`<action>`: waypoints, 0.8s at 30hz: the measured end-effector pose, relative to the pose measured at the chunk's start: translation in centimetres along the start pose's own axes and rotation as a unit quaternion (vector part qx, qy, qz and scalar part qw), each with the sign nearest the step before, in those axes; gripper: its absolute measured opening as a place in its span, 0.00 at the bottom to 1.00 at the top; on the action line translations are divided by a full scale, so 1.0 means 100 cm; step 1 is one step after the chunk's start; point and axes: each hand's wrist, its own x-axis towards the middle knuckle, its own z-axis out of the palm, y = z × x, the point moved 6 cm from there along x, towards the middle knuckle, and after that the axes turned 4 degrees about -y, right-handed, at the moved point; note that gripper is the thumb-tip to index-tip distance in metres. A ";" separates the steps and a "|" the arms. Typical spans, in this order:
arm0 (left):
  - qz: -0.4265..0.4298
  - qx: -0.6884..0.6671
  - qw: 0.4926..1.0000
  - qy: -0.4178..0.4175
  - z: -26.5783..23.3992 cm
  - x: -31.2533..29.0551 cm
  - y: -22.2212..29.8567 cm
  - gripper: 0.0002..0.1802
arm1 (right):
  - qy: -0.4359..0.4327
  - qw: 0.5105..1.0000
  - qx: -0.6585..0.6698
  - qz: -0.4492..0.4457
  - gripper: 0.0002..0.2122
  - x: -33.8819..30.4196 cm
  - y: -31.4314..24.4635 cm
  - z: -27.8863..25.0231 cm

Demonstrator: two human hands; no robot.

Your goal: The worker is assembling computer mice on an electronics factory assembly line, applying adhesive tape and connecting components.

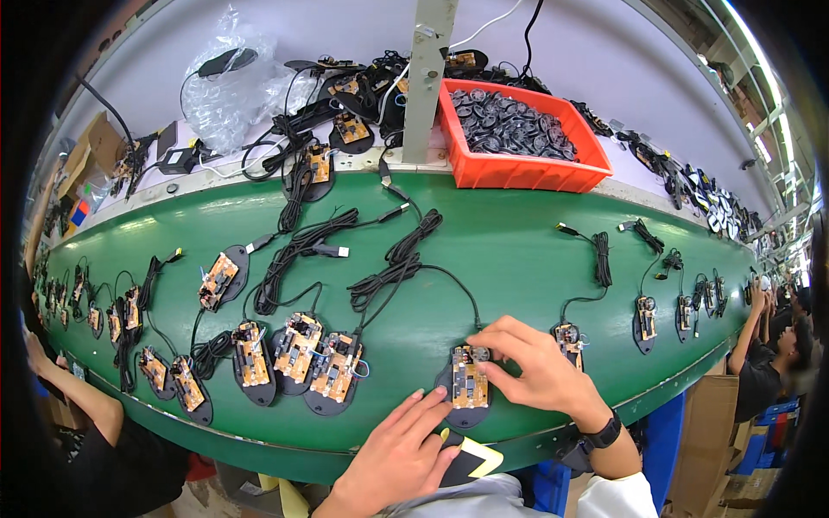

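In front of me on the green belt lies a black oval mouse base (466, 417) with an orange circuit board (466, 384) on it. My right hand (540, 367) comes in from the right, thumb and index finger closed around a small dark grey wheel (480, 353) at the board's far end. The fingertips of my left hand (401, 457) lie stretched out against the base's left edge. A bundled black cable (406, 263) runs from the far end of this base. Close to my left thumb is a black and yellow thing (471, 457) whose kind I cannot make out.
Several more mouse bases with boards (337, 371) and cables lie along the green belt (518, 242) on both sides. A red bin (527, 173) of grey wheels stands on the far ledge beside a metal post (423, 95). Other people work at the left and right.
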 end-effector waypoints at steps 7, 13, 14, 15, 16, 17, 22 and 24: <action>0.020 -0.039 0.999 0.019 -0.003 0.005 -0.001 0.17 | -0.004 0.997 -0.066 -0.048 0.18 -0.004 0.002 -0.003; 0.011 -0.029 0.999 0.021 -0.006 0.009 0.005 0.17 | -0.002 0.991 -0.088 -0.098 0.17 -0.004 -0.004 0.003; 0.009 -0.031 0.999 0.022 -0.004 0.009 0.005 0.17 | -0.004 0.992 -0.090 -0.088 0.17 -0.006 -0.002 0.002; 0.007 -0.034 0.999 0.026 -0.004 0.009 0.006 0.16 | -0.005 0.993 -0.091 -0.079 0.16 -0.008 -0.003 0.002; 0.005 -0.039 0.999 0.031 -0.004 0.009 0.007 0.16 | 0.004 0.991 -0.102 -0.082 0.16 -0.007 -0.007 0.002; 0.005 -0.039 0.999 0.030 -0.003 0.008 0.006 0.16 | 0.004 0.992 -0.101 -0.081 0.16 -0.007 -0.010 0.003; -0.007 -0.072 0.996 0.049 0.002 0.003 0.001 0.16 | -0.009 0.962 -0.268 -0.049 0.15 -0.004 -0.026 0.010; -0.011 -0.076 0.996 0.048 0.001 0.004 0.001 0.15 | -0.031 0.958 -0.285 -0.035 0.16 -0.004 -0.025 0.011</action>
